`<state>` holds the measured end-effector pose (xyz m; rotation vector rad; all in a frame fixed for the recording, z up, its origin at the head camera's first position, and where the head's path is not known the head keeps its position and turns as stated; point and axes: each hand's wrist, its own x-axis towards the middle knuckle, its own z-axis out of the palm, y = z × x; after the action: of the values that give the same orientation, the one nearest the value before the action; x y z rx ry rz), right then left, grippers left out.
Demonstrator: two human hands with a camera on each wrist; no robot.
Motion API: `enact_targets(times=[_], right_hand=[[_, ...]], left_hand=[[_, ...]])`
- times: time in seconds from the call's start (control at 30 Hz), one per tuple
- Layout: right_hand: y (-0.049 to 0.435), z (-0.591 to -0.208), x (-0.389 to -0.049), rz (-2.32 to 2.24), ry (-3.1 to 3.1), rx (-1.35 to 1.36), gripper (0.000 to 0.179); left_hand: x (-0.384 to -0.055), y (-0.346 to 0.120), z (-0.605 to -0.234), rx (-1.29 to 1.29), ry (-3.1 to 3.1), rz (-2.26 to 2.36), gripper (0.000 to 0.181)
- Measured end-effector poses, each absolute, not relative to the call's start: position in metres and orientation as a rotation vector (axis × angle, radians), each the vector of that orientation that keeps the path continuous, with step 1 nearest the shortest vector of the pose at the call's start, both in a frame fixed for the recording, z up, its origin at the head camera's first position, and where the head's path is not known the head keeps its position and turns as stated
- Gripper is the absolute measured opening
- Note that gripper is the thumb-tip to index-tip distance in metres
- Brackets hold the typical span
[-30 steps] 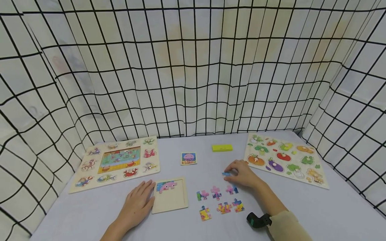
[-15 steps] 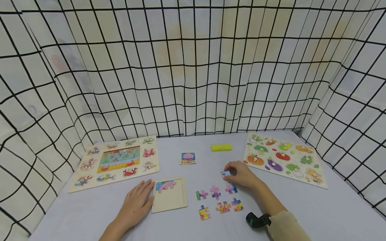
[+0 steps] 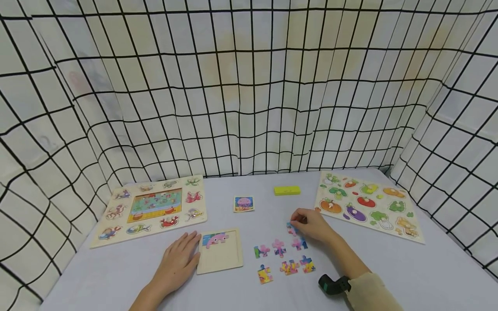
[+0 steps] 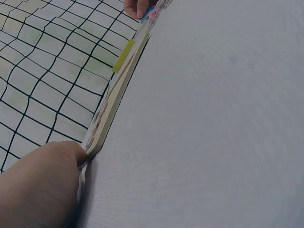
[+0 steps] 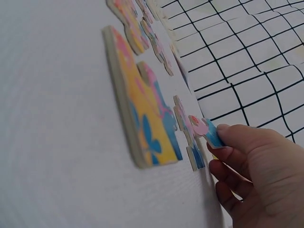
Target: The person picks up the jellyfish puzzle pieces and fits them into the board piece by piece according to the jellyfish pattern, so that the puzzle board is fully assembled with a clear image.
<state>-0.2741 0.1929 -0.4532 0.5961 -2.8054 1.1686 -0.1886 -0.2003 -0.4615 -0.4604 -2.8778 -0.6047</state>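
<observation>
My right hand [image 3: 312, 224] pinches a blue and pink jigsaw piece [image 5: 209, 132] between thumb and fingers, raised at an angle in the right wrist view. It is just beyond the loose jigsaw pieces [image 3: 279, 248], which lie in two rows on the white table. With fingers extended, my left hand [image 3: 177, 261] rests at the left edge of a square wooden puzzle tray [image 3: 219, 261]. In the tray's top left corner sit joined pieces showing a pink animal's head on blue; the rest of its base is bare wood.
A sea-animal board [image 3: 120, 233] lies at the left and a vegetable board [image 3: 373, 214] at the right. Behind the tray are a small jellyfish picture [image 3: 244, 204] and a yellow block [image 3: 287, 190]. A black net [image 3: 253, 99] over white cloth surrounds the table.
My right hand has turned the held piece so that more of its pink and blue face shows. My left hand and the tray stay in place.
</observation>
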Motion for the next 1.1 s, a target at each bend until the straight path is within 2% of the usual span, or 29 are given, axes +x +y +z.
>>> enact_targets(times=[0.6, 1.1], right_hand=[[0.184, -0.446, -0.276, 1.294, -2.756, 0.514, 0.006], [0.156, -0.435, -0.281, 1.353, -2.635, 0.727, 0.007]], left_hand=[[-0.188, -0.200, -0.461, -0.450, -2.888, -0.616, 0.048], [-0.188, -0.201, -0.461, -0.464, -2.873, -0.618, 0.047]])
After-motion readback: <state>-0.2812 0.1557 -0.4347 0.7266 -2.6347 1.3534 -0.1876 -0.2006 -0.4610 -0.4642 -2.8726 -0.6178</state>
